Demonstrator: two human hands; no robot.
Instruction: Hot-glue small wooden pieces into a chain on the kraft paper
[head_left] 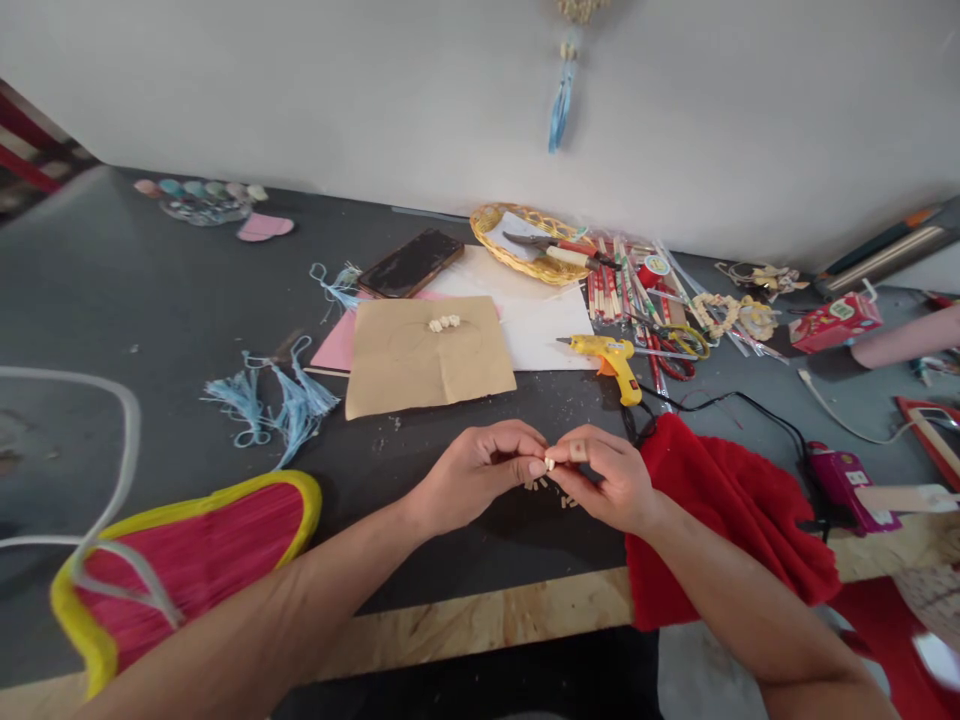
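Observation:
Above the front part of the table, my left hand (pixel 480 475) and my right hand (pixel 611 480) meet fingertip to fingertip. Between them they pinch a tiny cream-coloured piece (pixel 550 463), mostly covered by the fingers; its exact kind does not show. Several small pale sticks (pixel 570 501) lie on the table just below my hands. Beyond them is a sheet of brown paper (pixel 405 375) with a faint pencilled curve, and a short row of cream knobbly pieces (pixel 444 323) sits on that curve.
A yellow hot glue gun (pixel 611 360) lies beyond my right hand, its black cord running right. Red cloth (pixel 720 510) sits under my right forearm. Blue tassels (pixel 300 400), a phone (pixel 412 262), a wicker basket (pixel 487 220) with pliers and a pink-and-yellow fan-like piece (pixel 202 540) surround the workspace.

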